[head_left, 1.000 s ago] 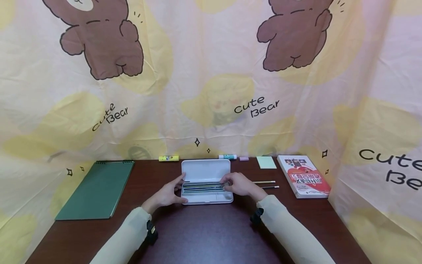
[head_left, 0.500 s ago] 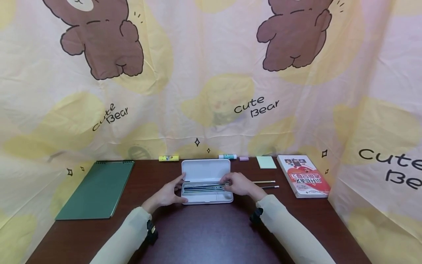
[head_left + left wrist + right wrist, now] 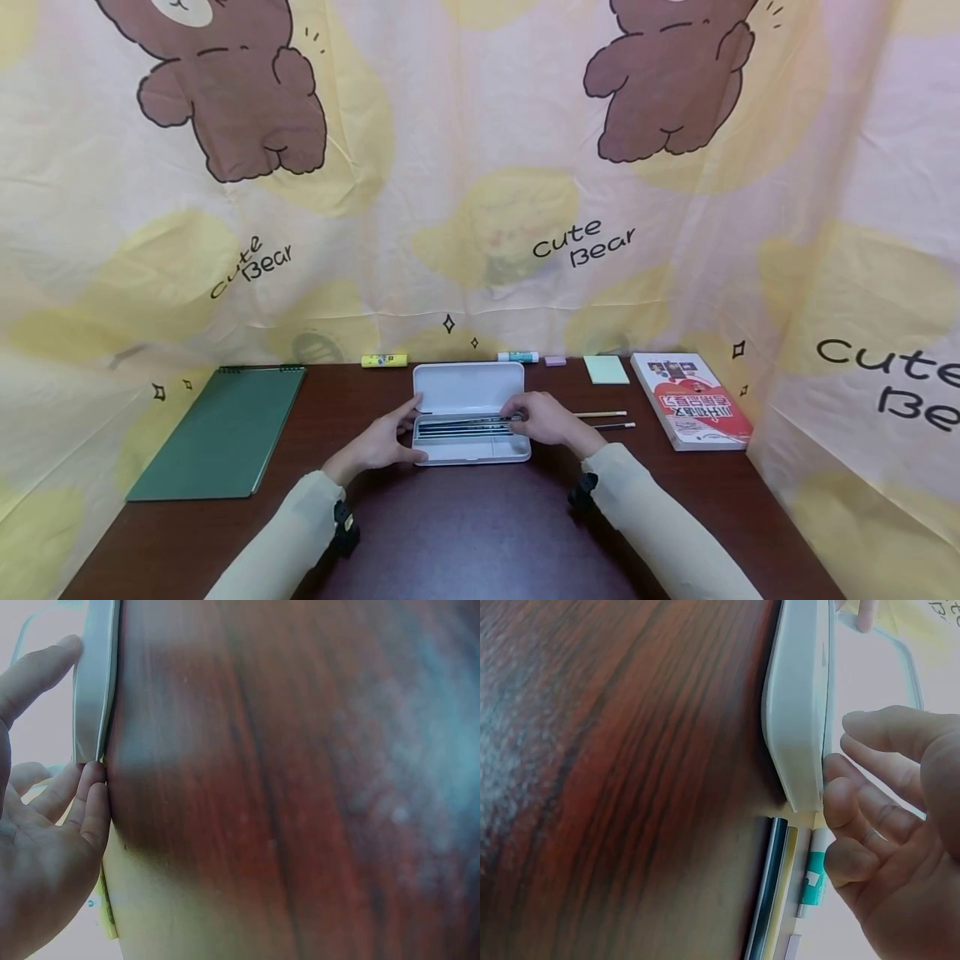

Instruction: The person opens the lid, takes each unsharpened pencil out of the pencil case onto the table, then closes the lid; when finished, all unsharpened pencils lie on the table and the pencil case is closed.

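Note:
A white pencil case (image 3: 452, 451) lies open near the middle of the table, its lid (image 3: 468, 387) raised at the back. Several dark pencils (image 3: 459, 428) lie lengthwise inside. My left hand (image 3: 384, 438) grips the case's left end, thumb at the front corner and fingers behind; the left wrist view shows its fingertips against the end wall. At the right end, my right hand (image 3: 549, 418) reaches over the rim and pinches a pencil among the others, its fingertips partly hidden. From the right wrist, curled fingers (image 3: 844, 796) show right beside the case wall (image 3: 799, 712).
Two pencils, one light (image 3: 609, 414) and one dark (image 3: 621, 426), lie right of the case. Behind are a yellow glue stick (image 3: 384, 361), a green-and-white tube (image 3: 517, 357), a purple eraser (image 3: 555, 361) and sticky notes (image 3: 606, 369). A green notepad (image 3: 217, 433) lies left, a book (image 3: 693, 404) right.
The pencils in the case have shifted a little and now slant slightly up toward the right hand, where they lay more parallel before. Both hands stay in place.

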`<action>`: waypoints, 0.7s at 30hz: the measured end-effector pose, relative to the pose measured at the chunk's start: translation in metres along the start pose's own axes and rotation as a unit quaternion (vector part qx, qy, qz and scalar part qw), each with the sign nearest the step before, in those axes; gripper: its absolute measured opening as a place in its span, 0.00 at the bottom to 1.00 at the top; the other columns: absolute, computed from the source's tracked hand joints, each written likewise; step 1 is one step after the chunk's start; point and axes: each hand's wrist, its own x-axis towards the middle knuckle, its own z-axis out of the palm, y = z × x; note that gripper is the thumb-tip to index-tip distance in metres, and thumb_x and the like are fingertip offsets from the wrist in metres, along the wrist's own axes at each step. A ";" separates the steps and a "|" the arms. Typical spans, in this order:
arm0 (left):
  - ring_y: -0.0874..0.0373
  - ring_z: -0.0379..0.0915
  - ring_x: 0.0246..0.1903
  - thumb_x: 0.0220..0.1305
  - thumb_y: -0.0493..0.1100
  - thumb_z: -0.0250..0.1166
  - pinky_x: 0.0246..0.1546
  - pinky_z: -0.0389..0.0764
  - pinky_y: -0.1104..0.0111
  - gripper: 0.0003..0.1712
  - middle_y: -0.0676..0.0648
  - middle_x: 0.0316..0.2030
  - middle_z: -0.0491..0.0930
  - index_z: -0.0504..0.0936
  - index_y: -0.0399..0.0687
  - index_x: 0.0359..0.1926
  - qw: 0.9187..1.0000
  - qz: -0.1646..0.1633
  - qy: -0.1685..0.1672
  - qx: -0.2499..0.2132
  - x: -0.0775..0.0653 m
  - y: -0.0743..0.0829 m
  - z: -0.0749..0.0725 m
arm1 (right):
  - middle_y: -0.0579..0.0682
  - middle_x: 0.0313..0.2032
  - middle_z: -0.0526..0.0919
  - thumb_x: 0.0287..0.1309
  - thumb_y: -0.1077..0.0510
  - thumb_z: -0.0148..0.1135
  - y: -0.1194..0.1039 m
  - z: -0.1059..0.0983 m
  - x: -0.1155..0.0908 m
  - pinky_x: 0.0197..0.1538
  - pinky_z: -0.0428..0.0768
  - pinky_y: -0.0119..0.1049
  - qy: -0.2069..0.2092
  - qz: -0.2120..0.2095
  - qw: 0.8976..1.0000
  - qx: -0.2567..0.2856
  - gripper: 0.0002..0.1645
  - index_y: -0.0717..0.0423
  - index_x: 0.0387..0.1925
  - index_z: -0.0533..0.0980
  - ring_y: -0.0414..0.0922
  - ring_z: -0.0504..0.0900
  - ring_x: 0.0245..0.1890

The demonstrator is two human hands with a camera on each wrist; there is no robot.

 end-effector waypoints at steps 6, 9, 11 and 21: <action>0.51 0.71 0.62 0.48 0.49 0.81 0.68 0.71 0.52 0.64 0.48 0.64 0.72 0.51 0.62 0.79 1.000 -0.002 0.002 0.004 0.000 0.000 -0.001 | 0.45 0.46 0.87 0.61 0.58 0.67 -0.001 -0.001 0.000 0.59 0.80 0.49 -0.005 -0.003 1.000 0.002 0.12 0.49 0.47 0.85 0.45 0.81 0.48; 0.50 0.71 0.62 0.48 0.49 0.81 0.68 0.71 0.52 0.64 0.47 0.64 0.72 0.51 0.62 0.79 1.000 -0.001 0.002 0.002 0.000 0.000 -0.001 | 0.46 0.45 0.87 0.61 0.59 0.67 0.000 0.000 0.000 0.58 0.80 0.49 -0.006 -0.002 1.000 0.003 0.12 0.50 0.46 0.85 0.46 0.81 0.48; 0.50 0.71 0.62 0.48 0.49 0.81 0.68 0.71 0.52 0.64 0.47 0.64 0.72 0.51 0.61 0.79 1.000 0.002 0.001 0.001 0.000 0.000 -0.001 | 0.45 0.44 0.87 0.61 0.59 0.67 0.000 0.000 0.000 0.57 0.81 0.48 -0.008 0.000 1.000 0.000 0.12 0.50 0.46 0.85 0.45 0.82 0.46; 0.50 0.71 0.62 0.47 0.49 0.81 0.68 0.71 0.52 0.64 0.48 0.64 0.72 0.51 0.62 0.79 1.000 0.002 0.001 0.000 -0.001 0.000 -0.001 | 0.44 0.39 0.87 0.58 0.60 0.70 -0.002 0.002 0.000 0.50 0.82 0.44 -0.013 -0.013 1.000 -0.019 0.10 0.51 0.43 0.86 0.42 0.81 0.40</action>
